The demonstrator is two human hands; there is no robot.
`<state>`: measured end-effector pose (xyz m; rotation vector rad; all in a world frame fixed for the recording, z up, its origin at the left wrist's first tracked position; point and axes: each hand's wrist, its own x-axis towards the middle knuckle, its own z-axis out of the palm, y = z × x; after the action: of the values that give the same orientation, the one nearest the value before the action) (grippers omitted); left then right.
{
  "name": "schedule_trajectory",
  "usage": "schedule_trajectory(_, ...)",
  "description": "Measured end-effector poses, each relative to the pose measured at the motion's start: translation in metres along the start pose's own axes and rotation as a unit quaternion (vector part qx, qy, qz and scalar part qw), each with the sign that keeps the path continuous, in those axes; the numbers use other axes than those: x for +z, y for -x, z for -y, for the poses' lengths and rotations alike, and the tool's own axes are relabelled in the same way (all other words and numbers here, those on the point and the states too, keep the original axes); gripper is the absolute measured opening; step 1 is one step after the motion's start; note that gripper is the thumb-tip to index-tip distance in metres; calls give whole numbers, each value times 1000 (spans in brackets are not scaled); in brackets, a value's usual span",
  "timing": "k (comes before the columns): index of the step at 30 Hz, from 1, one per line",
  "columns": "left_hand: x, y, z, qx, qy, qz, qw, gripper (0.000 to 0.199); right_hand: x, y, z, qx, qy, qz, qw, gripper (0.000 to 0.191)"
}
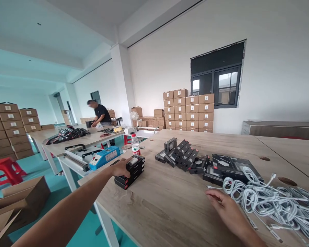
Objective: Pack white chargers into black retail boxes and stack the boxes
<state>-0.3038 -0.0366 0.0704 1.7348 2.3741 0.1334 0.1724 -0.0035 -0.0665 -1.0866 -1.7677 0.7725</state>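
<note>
while the right hand (222,206) lies flat and empty on the wooden table (170,206) beside the white cables (273,202), the left hand (121,168) grips the stack of black boxes (130,171) at the table's left edge. stacking seems underway; next, another box from the loose black boxes (185,156) beyond would need lifting on squarely.

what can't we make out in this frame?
Head view only:
- Left hand: palm side and grip hidden against the stack of black boxes.
- Box labels: too small to read.
- Pile of white cables: cut off by the right and bottom edges.
- Right hand: flat on the table, wrist cut off by the bottom edge.
</note>
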Motion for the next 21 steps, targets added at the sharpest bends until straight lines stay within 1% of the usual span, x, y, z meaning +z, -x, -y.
schedule_trajectory(4, -1, 2, 2, -16, -3, 6, 1000, 117, 1, -1, -1, -4, 13, 11, 1000, 38)
schedule_trajectory(16, 6, -1, 4, -40, -17, 5, 999, 115, 5, -2, -12, -13, 26, 31, 999, 39)
schedule_trajectory(21, 5, -1, 8, -31, -18, -1, 999, 115, 5, -1, -12, -16, 30, 37, 999, 38)
